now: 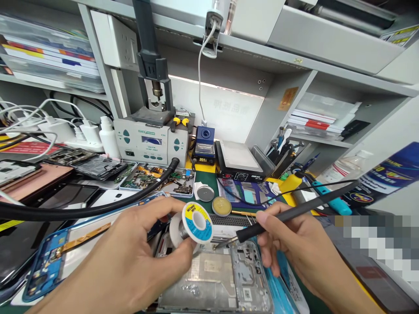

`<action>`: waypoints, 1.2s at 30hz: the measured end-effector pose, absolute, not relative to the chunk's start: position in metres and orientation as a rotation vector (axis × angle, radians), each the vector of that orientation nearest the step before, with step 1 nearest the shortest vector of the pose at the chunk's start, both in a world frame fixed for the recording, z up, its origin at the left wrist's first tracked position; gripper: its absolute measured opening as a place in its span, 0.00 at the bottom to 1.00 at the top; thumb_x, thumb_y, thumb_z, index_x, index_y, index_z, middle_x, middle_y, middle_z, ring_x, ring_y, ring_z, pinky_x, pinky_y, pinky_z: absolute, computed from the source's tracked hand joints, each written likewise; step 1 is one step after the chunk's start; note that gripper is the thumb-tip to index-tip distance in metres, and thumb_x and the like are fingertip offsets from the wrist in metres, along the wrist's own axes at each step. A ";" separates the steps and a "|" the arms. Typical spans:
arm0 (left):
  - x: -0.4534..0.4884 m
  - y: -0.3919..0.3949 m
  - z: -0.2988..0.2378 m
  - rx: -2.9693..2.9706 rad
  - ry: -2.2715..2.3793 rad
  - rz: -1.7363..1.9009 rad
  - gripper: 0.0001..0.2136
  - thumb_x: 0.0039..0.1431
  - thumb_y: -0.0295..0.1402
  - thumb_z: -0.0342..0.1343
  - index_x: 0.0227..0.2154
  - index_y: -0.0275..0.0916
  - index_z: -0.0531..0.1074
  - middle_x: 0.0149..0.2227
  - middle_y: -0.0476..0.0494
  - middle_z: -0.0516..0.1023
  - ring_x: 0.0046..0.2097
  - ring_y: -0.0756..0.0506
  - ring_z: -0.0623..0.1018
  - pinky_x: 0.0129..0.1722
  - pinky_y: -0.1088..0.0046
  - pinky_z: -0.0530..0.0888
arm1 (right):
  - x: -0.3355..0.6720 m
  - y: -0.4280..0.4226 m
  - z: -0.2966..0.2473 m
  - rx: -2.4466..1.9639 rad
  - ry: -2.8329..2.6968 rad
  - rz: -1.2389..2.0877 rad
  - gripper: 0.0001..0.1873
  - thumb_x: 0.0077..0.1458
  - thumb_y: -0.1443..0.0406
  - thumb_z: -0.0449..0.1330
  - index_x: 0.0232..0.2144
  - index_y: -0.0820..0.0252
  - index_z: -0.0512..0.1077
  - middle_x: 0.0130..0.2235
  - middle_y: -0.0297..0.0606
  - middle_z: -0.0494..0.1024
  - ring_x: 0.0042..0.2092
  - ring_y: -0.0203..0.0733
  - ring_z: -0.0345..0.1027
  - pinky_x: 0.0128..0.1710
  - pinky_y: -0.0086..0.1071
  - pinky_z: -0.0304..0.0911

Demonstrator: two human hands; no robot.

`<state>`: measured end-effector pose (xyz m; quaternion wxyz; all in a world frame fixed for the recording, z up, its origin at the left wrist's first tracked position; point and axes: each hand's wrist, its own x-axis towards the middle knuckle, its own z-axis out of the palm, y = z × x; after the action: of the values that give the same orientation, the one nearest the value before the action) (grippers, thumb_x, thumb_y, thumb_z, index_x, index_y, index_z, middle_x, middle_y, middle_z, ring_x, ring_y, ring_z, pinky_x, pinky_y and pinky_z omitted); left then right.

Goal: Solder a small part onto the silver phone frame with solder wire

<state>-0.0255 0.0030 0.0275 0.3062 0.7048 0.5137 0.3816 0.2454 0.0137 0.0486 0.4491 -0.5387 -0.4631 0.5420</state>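
Observation:
Between the thumb and fingers of my left hand (147,248) is a spool of solder wire (197,222) with a yellow and blue label. My right hand (291,240) grips a black soldering iron (255,231) like a pen. Its tip points down-left to the upper part of an opened phone frame (212,270); whether the tip touches the metal I cannot tell. The spool sits just above the frame's upper left, hiding part of it. Behind the frame stand a round tin of yellowish paste (221,206) and a round grey-topped tin (205,192).
A soldering station (150,141) stands at the back left, with its thick black hose (131,209) crossing above my left hand. A heating plate (240,157) is at the back centre. Phone parts (157,176) and a blue phone frame (42,270) lie left. A blue spray can (386,174) stands right.

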 end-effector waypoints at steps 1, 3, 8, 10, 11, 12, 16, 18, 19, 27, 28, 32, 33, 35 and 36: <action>-0.026 0.003 0.027 1.863 1.363 1.007 0.14 0.65 0.42 0.62 0.50 0.48 0.84 0.34 0.54 0.89 0.29 0.46 0.85 0.24 0.80 0.80 | 0.245 0.014 0.049 -1.333 -1.144 1.342 0.26 0.45 0.49 0.84 0.24 0.56 0.75 0.20 0.33 0.80 0.18 0.38 0.73 0.14 0.25 0.67; -0.027 0.003 0.027 1.862 1.360 0.998 0.14 0.65 0.42 0.62 0.50 0.48 0.84 0.35 0.54 0.89 0.30 0.45 0.86 0.25 0.80 0.81 | 0.246 0.014 0.049 -1.338 -1.153 1.334 0.26 0.46 0.48 0.83 0.24 0.56 0.76 0.20 0.33 0.80 0.18 0.38 0.72 0.14 0.26 0.67; -0.029 0.005 0.028 1.864 1.357 0.964 0.15 0.65 0.44 0.62 0.49 0.46 0.85 0.30 0.53 0.86 0.28 0.45 0.83 0.23 0.79 0.78 | 0.246 0.015 0.047 -1.311 -1.161 1.352 0.26 0.46 0.48 0.83 0.23 0.56 0.75 0.20 0.33 0.80 0.17 0.38 0.72 0.13 0.25 0.67; -0.029 0.006 0.031 1.875 1.375 0.954 0.15 0.65 0.45 0.62 0.49 0.45 0.84 0.29 0.53 0.85 0.28 0.45 0.82 0.24 0.79 0.78 | 0.246 0.016 0.046 -1.285 -1.152 1.357 0.25 0.46 0.50 0.84 0.23 0.57 0.75 0.20 0.33 0.80 0.17 0.38 0.73 0.13 0.25 0.67; -0.029 0.006 0.032 1.880 1.382 0.947 0.15 0.66 0.45 0.61 0.49 0.45 0.84 0.31 0.52 0.86 0.30 0.45 0.82 0.25 0.78 0.78 | 0.247 0.017 0.045 -1.278 -1.148 1.356 0.25 0.46 0.50 0.84 0.24 0.57 0.75 0.20 0.33 0.80 0.17 0.38 0.73 0.13 0.25 0.68; -0.029 0.006 0.033 1.886 1.388 0.942 0.16 0.66 0.45 0.61 0.49 0.44 0.84 0.33 0.51 0.87 0.31 0.44 0.83 0.26 0.78 0.79 | 0.247 0.017 0.045 -1.271 -1.151 1.358 0.25 0.46 0.51 0.84 0.24 0.57 0.75 0.20 0.33 0.80 0.17 0.38 0.73 0.13 0.25 0.68; -0.028 0.003 0.037 1.920 1.428 0.927 0.16 0.66 0.44 0.58 0.49 0.44 0.84 0.40 0.49 0.89 0.35 0.43 0.83 0.31 0.75 0.80 | 0.248 0.015 0.046 -1.246 -1.179 1.344 0.24 0.48 0.52 0.83 0.24 0.57 0.75 0.21 0.33 0.80 0.18 0.38 0.73 0.13 0.25 0.68; -0.026 0.001 0.038 1.924 1.468 0.976 0.15 0.65 0.43 0.58 0.47 0.44 0.85 0.38 0.50 0.88 0.35 0.43 0.82 0.33 0.75 0.78 | 0.247 0.014 0.047 -1.233 -1.177 1.334 0.24 0.49 0.51 0.82 0.26 0.57 0.75 0.22 0.33 0.81 0.18 0.39 0.74 0.14 0.25 0.67; -0.025 0.000 0.039 1.918 1.485 1.005 0.15 0.64 0.42 0.58 0.46 0.44 0.85 0.36 0.50 0.87 0.35 0.43 0.81 0.34 0.74 0.78 | 0.246 0.013 0.048 -1.226 -1.178 1.334 0.24 0.49 0.51 0.82 0.27 0.57 0.75 0.22 0.34 0.81 0.19 0.39 0.74 0.14 0.25 0.68; -0.024 -0.003 0.043 1.934 1.529 1.052 0.13 0.63 0.42 0.58 0.42 0.44 0.85 0.36 0.49 0.87 0.37 0.42 0.80 0.35 0.72 0.75 | 0.242 0.015 0.044 -1.170 -1.230 1.352 0.20 0.49 0.54 0.82 0.29 0.58 0.77 0.22 0.31 0.82 0.19 0.39 0.75 0.15 0.25 0.68; -0.024 -0.003 0.044 1.931 1.529 1.055 0.13 0.63 0.42 0.58 0.42 0.44 0.85 0.36 0.48 0.87 0.37 0.41 0.80 0.35 0.71 0.75 | 0.243 0.016 0.043 -1.165 -1.231 1.358 0.20 0.48 0.55 0.82 0.29 0.58 0.77 0.22 0.31 0.82 0.19 0.38 0.75 0.15 0.24 0.68; -0.024 -0.003 0.044 1.892 1.533 1.060 0.13 0.62 0.42 0.59 0.42 0.43 0.85 0.34 0.48 0.86 0.40 0.39 0.82 0.39 0.69 0.76 | 0.245 0.016 0.044 -1.167 -1.238 1.371 0.18 0.49 0.58 0.82 0.29 0.59 0.77 0.22 0.29 0.81 0.19 0.38 0.76 0.15 0.23 0.68; -0.023 -0.003 0.043 1.885 1.535 1.065 0.13 0.61 0.42 0.60 0.42 0.43 0.85 0.33 0.48 0.85 0.41 0.39 0.83 0.39 0.69 0.76 | 0.245 0.015 0.045 -1.166 -1.240 1.372 0.17 0.49 0.59 0.82 0.28 0.59 0.77 0.22 0.29 0.81 0.19 0.37 0.76 0.15 0.23 0.68; -0.023 -0.003 0.043 1.879 1.537 1.084 0.13 0.61 0.42 0.60 0.41 0.44 0.85 0.32 0.48 0.85 0.41 0.39 0.83 0.38 0.69 0.76 | 0.245 0.014 0.047 -1.168 -1.244 1.368 0.16 0.50 0.60 0.81 0.28 0.59 0.78 0.22 0.29 0.81 0.19 0.36 0.75 0.16 0.23 0.68; -0.022 -0.003 0.043 1.876 1.538 1.096 0.12 0.60 0.42 0.61 0.41 0.44 0.85 0.32 0.48 0.86 0.40 0.39 0.83 0.38 0.69 0.76 | 0.245 0.013 0.048 -1.173 -1.251 1.362 0.16 0.50 0.60 0.81 0.29 0.59 0.78 0.22 0.29 0.81 0.19 0.36 0.75 0.16 0.23 0.68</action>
<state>-0.0224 -0.0031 0.0431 0.2377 0.6844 0.5614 0.3998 0.2452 0.0131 0.0478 0.4582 -0.4763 -0.5076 0.5528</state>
